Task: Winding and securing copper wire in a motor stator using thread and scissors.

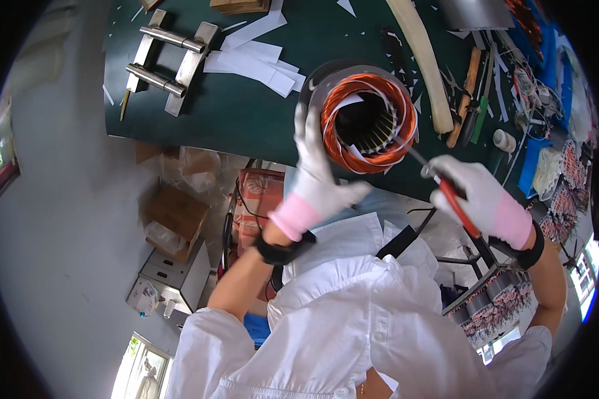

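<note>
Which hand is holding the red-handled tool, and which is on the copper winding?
The right hand holds the red-handled tool; the left hand steadies the copper winding.

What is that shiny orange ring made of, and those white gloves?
The orange ring looks like copper wire: many thin glossy strands bundled around the dark core, with white paper-like strips tucked in. The gloves on the left hand and right hand look like soft knitted fabric, matte white with pink cuffs.

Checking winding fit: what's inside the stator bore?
Inside the stator: dark bore, slotted laminations, white insulation paper at the copper coil. The left hand covers the near-left rim.
</note>
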Available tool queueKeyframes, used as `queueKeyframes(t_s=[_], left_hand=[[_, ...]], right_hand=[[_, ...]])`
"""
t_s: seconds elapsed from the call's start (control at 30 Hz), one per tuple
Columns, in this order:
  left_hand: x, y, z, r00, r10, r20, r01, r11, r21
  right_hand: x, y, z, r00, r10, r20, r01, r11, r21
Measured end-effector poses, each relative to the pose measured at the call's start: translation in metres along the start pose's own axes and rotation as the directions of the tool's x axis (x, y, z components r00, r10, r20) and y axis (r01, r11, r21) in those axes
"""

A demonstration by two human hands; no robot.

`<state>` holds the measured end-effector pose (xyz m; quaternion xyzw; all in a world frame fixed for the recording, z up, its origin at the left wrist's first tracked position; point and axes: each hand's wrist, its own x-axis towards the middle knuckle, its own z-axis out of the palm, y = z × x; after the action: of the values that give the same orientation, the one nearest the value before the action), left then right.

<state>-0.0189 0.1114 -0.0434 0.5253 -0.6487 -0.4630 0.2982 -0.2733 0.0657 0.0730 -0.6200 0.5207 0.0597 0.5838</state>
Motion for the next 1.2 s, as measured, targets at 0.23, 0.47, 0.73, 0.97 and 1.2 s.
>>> queueKeyframes(t_s=[0.23, 0.47, 0.73, 0.97, 1.2], left_hand=[[0.001, 0.009, 0.047, 0.950, -0.157, -0.271, 0.151, 0.988, -0.044], [0.002, 0.007, 0.040, 0.960, -0.155, -0.232, 0.141, 0.987, -0.078], [0.001, 0.010, 0.041, 0.956, -0.178, -0.232, 0.168, 0.984, -0.063], [0.000, 0.007, 0.040, 0.949, -0.214, -0.231, 0.202, 0.976, -0.078], [-0.004, -0.002, 0.044, 0.959, -0.177, -0.223, 0.164, 0.984, -0.075]], right_hand=[[0.013, -0.014, 0.007, 0.988, -0.046, 0.146, 0.068, 0.987, -0.143], [0.014, -0.011, 0.015, 0.990, -0.085, 0.110, 0.107, 0.973, -0.204], [0.031, -0.024, 0.025, 0.898, 0.155, 0.413, -0.422, 0.575, 0.701], [0.038, -0.026, 0.035, 0.864, 0.186, 0.468, -0.504, 0.299, 0.810], [0.038, -0.026, 0.055, 0.886, 0.168, 0.433, -0.458, 0.169, 0.873]])
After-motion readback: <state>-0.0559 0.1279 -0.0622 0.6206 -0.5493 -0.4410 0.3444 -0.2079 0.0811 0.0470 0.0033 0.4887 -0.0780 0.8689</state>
